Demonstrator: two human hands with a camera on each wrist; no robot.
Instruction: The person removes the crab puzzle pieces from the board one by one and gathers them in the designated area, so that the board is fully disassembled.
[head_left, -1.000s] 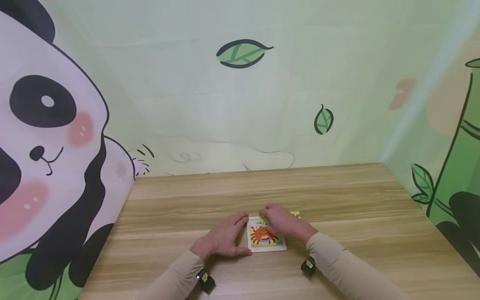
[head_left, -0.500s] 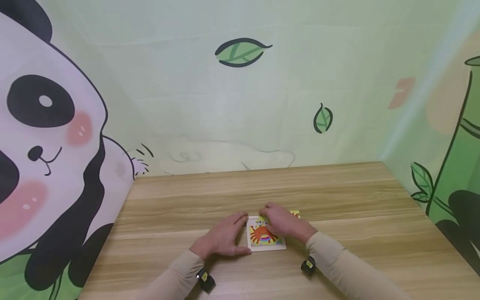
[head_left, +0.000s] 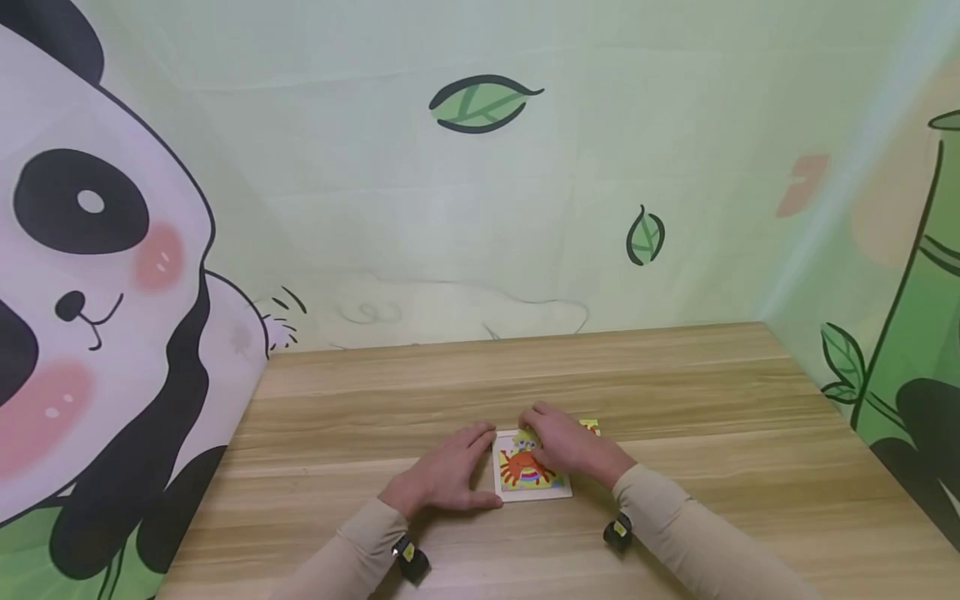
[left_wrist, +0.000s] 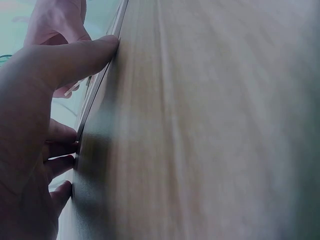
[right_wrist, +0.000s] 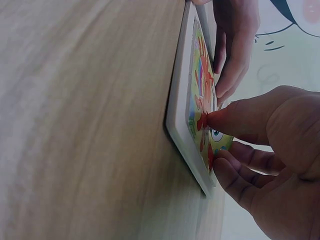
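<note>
A small square puzzle board [head_left: 536, 496] with a white rim lies on the table, showing an orange crab picture [head_left: 517, 472] on yellow. My left hand [head_left: 447, 472] rests along its left edge, thumb at the near corner and fingers at the far one. In the left wrist view those fingertips [left_wrist: 62, 192] touch the board's side. Over the far right part of the board is my right hand [head_left: 567, 442]. In the right wrist view its thumb and fingers pinch a yellow-green puzzle piece [right_wrist: 223, 142] with an eye printed on it, tilted against the picture. My right hand covers the board's far right corner.
Another yellow and red piece [head_left: 590, 427] shows partly behind my right hand. The wooden table [head_left: 360, 392] reaches back to a green wall cloth [head_left: 525, 208] printed with a panda and leaves. Both wrists carry black cameras.
The yellow part with the eyes at the board's far side looks slightly shifted under my right fingers. Otherwise both hands and the board stay in place.
</note>
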